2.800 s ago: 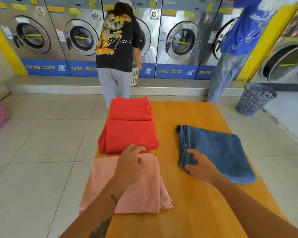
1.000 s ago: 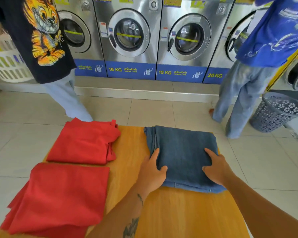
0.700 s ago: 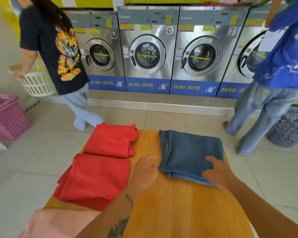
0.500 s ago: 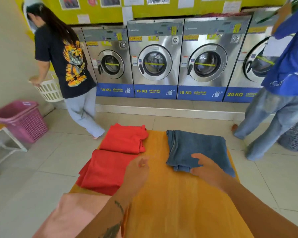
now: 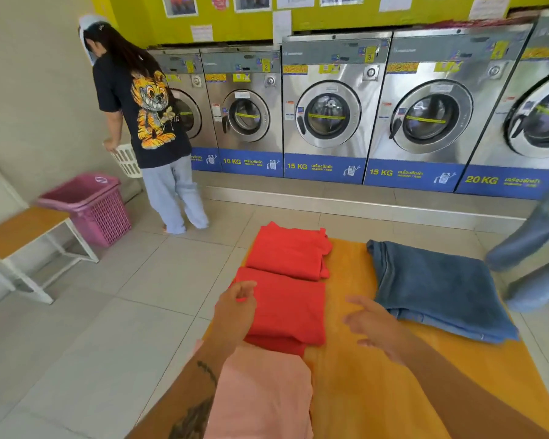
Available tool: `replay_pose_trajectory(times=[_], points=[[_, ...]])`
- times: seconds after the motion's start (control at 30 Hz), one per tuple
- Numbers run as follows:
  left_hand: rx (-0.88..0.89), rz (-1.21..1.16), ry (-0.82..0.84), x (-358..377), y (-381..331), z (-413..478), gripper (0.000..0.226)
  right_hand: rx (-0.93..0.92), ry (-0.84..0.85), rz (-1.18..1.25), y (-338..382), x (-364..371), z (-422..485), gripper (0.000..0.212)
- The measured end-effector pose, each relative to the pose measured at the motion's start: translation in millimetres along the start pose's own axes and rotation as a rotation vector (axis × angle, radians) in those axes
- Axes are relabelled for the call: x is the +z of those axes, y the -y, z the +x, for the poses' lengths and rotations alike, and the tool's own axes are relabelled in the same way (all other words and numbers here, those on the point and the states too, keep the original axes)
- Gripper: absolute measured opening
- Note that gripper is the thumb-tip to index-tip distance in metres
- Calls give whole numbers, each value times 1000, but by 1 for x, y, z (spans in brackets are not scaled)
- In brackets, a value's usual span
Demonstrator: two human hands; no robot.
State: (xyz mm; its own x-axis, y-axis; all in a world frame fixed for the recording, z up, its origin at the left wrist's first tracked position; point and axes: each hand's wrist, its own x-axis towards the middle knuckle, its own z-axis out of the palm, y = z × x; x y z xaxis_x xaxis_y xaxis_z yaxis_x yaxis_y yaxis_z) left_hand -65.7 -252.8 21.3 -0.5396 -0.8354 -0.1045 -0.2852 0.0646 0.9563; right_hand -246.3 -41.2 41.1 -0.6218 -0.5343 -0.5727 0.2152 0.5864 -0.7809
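Head view: the left grip (image 5: 235,307) hangs over the near red cloth (image 5: 293,308) at 10 o'clock on the orange surface (image 5: 362,394), fingers loose, holding nothing. The right grip (image 5: 373,324) is over the middle, fingers spread apart and empty. The folded jeans (image 5: 435,286) lie flat at 2 o'clock, just beside the right grip, and a pink cloth (image 5: 263,394) lies at 7 o'clock.

Jeans (image 5: 438,286) right of folded shirts (image 5: 287,308) on table (image 5: 362,391)
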Motion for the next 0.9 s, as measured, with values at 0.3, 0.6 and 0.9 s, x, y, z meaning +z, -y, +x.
replay_pose_trajectory(times=[0.3, 0.6, 0.9], points=[[33, 365, 260, -33, 54, 100, 59, 35, -167, 170, 6, 87, 62, 51], [64, 579, 448, -14, 76, 121, 78, 50, -207, 538, 2, 133, 90, 64], [-82, 36, 390, -41, 60, 136, 66, -164, -250, 392, 29, 134, 103, 68]])
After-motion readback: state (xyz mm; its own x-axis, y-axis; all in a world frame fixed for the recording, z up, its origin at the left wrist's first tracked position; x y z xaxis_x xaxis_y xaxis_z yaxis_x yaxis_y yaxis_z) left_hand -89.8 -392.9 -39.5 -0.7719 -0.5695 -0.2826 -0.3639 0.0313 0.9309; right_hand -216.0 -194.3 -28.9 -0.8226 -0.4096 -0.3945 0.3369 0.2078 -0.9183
